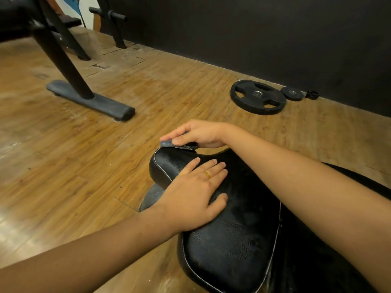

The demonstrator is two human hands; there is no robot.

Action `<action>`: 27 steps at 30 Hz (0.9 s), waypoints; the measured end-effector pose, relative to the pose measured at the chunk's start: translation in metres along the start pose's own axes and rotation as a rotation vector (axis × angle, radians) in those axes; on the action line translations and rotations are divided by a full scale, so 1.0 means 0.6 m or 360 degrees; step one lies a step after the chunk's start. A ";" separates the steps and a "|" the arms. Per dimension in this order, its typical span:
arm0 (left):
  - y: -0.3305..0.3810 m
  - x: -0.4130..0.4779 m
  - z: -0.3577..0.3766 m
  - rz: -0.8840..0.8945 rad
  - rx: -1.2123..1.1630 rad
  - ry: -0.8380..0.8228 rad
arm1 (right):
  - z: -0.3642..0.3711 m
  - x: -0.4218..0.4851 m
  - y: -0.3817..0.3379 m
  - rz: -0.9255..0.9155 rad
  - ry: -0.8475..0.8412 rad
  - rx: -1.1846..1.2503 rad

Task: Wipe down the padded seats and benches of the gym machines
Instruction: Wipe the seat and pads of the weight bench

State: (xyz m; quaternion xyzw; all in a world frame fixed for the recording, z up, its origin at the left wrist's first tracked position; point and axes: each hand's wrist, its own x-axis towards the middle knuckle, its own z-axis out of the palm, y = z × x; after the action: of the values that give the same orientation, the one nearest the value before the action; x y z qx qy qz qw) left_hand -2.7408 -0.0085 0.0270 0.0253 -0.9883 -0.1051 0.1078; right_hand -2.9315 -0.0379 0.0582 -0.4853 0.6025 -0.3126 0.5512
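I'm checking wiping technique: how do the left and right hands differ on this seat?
The left hand lies flat, fingers straight, on the black padded seat; the right hand pinches a dark cloth. The left hand wears a gold ring; none shows on the right hand. The left hand is mid-seat, the right hand at its far edge. Both are bare.
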 end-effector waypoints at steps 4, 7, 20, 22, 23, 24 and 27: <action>-0.048 -0.040 -0.002 0.0025 0.0090 0.0106 | -0.018 -0.013 0.028 0.0091 0.0000 0.0187; -0.058 -0.060 0.011 0.0011 -0.0067 0.0167 | -0.014 -0.002 0.031 0.0063 0.0020 0.0203; -0.057 -0.058 0.023 0.0004 -0.0112 0.0241 | 0.005 0.022 -0.014 0.0107 -0.0032 -0.0190; -0.056 -0.059 0.022 0.0004 -0.0120 0.0221 | -0.031 -0.014 -0.001 0.0300 -0.0044 -0.0538; -0.057 -0.059 0.021 0.0004 -0.0117 0.0212 | -0.046 -0.034 0.009 0.0427 -0.0054 -0.0758; -0.057 -0.058 0.019 0.0007 -0.0112 0.0203 | -0.061 -0.053 0.022 0.0523 -0.0048 -0.0886; -0.060 -0.056 0.012 0.0014 -0.0073 0.0173 | -0.089 -0.099 0.044 0.0546 0.0099 -0.0747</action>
State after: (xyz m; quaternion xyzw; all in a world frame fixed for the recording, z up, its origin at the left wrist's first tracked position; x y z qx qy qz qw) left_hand -2.7088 -0.0400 0.0054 0.0240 -0.9784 -0.1256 0.1623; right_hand -2.9944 0.0178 0.0662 -0.4809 0.7481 -0.0816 0.4499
